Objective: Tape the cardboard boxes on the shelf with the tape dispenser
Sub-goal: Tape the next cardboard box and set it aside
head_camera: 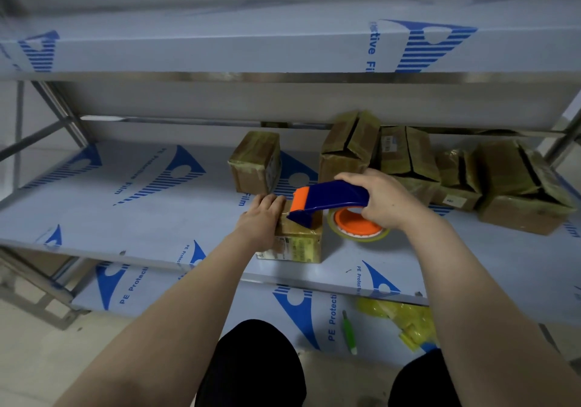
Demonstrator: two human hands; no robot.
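A small cardboard box (pixel 298 243) with a yellow label stands near the front edge of the middle shelf (pixel 125 211). My left hand (pixel 262 216) lies over its top left side, fingers curved down on the box. My right hand (pixel 382 199) grips the handle of the blue and orange tape dispenser (pixel 327 199). The dispenser's blue front end touches the box top, and its tape roll (pixel 358 226) hangs to the right of the box.
One taped box (pixel 256 163) stands behind the small box. Several more cardboard boxes (pixel 408 161) crowd the shelf's back right. On the lower shelf lie a green pen-like tool (pixel 349 332) and crumpled yellow tape scraps (pixel 405 318). An upper shelf (pixel 251 48) overhangs.
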